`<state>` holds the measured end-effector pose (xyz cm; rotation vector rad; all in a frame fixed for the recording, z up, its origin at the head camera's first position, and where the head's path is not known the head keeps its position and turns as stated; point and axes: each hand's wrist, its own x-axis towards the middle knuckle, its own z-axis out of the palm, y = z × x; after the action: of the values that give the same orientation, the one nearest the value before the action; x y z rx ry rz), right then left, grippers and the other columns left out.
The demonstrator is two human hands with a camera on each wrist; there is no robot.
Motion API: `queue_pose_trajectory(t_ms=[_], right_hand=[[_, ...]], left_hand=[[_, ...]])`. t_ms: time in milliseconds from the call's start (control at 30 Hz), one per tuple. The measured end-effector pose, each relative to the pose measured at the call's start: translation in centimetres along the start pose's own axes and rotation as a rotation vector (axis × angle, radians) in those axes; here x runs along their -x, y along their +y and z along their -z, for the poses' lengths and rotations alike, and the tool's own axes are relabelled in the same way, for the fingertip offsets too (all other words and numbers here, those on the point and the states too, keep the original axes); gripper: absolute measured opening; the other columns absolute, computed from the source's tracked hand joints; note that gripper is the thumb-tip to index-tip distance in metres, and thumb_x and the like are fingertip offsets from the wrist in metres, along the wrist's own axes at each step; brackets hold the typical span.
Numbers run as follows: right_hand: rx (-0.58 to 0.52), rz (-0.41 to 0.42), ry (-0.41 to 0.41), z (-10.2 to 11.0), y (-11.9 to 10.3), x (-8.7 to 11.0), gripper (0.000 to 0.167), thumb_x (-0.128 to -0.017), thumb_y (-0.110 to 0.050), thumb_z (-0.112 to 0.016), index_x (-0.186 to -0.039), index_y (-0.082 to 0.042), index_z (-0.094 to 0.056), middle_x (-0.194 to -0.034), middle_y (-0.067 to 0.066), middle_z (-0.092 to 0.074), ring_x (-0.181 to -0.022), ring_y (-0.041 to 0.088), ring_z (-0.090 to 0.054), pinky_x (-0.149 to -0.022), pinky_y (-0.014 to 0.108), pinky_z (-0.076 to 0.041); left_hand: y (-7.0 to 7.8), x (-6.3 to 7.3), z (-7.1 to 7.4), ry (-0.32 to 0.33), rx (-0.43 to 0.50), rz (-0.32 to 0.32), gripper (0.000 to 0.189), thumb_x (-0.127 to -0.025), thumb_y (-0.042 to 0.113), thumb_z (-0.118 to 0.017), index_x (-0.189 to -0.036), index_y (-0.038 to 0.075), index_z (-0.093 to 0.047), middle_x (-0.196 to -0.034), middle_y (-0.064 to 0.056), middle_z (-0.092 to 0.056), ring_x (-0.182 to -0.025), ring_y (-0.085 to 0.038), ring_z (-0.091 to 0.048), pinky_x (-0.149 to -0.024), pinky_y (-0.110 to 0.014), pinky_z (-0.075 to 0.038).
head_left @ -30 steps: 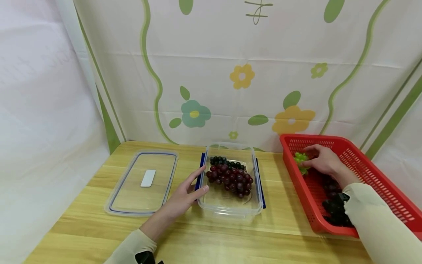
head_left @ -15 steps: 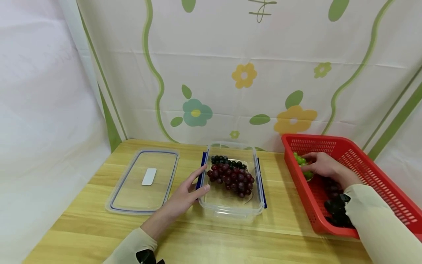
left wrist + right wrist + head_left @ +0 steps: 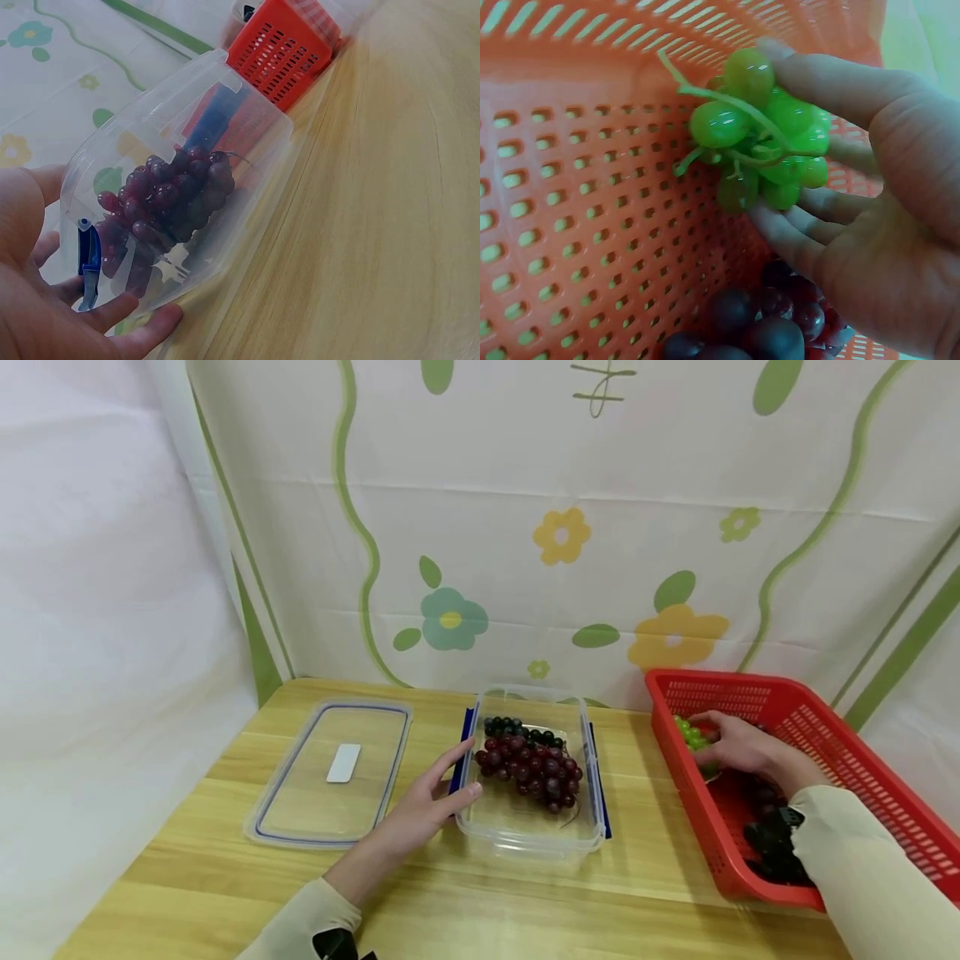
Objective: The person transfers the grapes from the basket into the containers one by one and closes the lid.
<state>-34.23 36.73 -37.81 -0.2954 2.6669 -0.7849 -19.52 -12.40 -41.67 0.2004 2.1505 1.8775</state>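
Note:
A bunch of green grapes (image 3: pixel 791 124) is held between the thumb and fingers of my right hand (image 3: pixel 742 747), inside the red basket (image 3: pixel 688 802). Its stem points away from the palm in the right wrist view. My left hand (image 3: pixel 420 810), fingers extended and thumb spread, touches the left side of a clear plastic food container (image 3: pixel 525 842). Inside that container, a bunch of red grapes (image 3: pixel 528 768) lies in front of and partly over black grapes (image 3: pixel 504 725). A blue side clip (image 3: pixel 88 259) hangs by my left fingers.
More dark grapes (image 3: pixel 776 341) lie in the basket below my right hand. The clear lid (image 3: pixel 300 814) with a blue seal and a white label (image 3: pixel 343 763) lies flat on the wooden table (image 3: pixel 480 918), left of the container. A printed cloth (image 3: pixel 495 552) hangs behind.
My right hand has closed around the green grapes and shifted them slightly within the basket. The left hand stays at the container. The head view has shifted slightly.

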Motion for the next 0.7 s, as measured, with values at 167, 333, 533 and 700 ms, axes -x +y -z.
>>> queue_pose_trajectory(t_ms=[167, 333, 533, 700], right_hand=[[-0.013, -0.008, 0.010, -0.2, -0.4, -0.3, 0.091, -0.093, -0.038, -0.082, -0.156, 0.009, -0.037, -0.140, 0.033, -0.057, -0.115, 0.035, -0.060, -0.082, 0.034, -0.056], [-0.103, 0.001, 0.013, 0.0, -0.9, -0.1, 0.076, -0.095, -0.030, -0.081, -0.151, 0.004, -0.043, -0.130, 0.029, -0.059, -0.104, 0.029, -0.060, -0.075, 0.036, -0.059], [-0.113, 0.002, 0.025, 1.0, -0.8, 0.7, 0.063, -0.101, -0.033, -0.073, -0.147, 0.003, -0.049, -0.139, 0.028, -0.061, -0.103, 0.018, -0.065, -0.078, 0.034, -0.057], [-0.087, 0.022, 0.083, 1.9, -1.0, 1.5, 0.061, -0.101, -0.036, -0.074, -0.144, 0.002, -0.053, -0.142, 0.030, -0.062, -0.114, 0.028, -0.069, -0.078, 0.032, -0.059]], left_hand=[[-0.1, 0.2, 0.2, 0.004, -0.002, -0.004, 0.071, -0.106, 0.040, -0.066, -0.166, 0.046, -0.029, -0.181, -0.003, -0.009, -0.148, -0.041, -0.050, -0.104, -0.049, -0.056], [-0.1, 0.3, 0.2, 0.008, 0.003, -0.005, 0.072, -0.105, 0.040, -0.067, -0.166, 0.045, -0.029, -0.180, -0.007, -0.015, -0.146, -0.038, -0.052, -0.101, -0.045, -0.057], [-0.1, 0.2, 0.0, 0.004, 0.007, -0.010, 0.072, -0.105, 0.038, -0.067, -0.167, 0.043, -0.030, -0.178, -0.012, -0.020, -0.142, -0.035, -0.056, -0.099, -0.045, -0.057], [0.0, 0.2, -0.1, 0.001, 0.009, -0.010, 0.072, -0.104, 0.041, -0.068, -0.166, 0.044, -0.030, -0.177, -0.014, -0.022, -0.142, -0.035, -0.056, -0.102, -0.048, -0.057]])
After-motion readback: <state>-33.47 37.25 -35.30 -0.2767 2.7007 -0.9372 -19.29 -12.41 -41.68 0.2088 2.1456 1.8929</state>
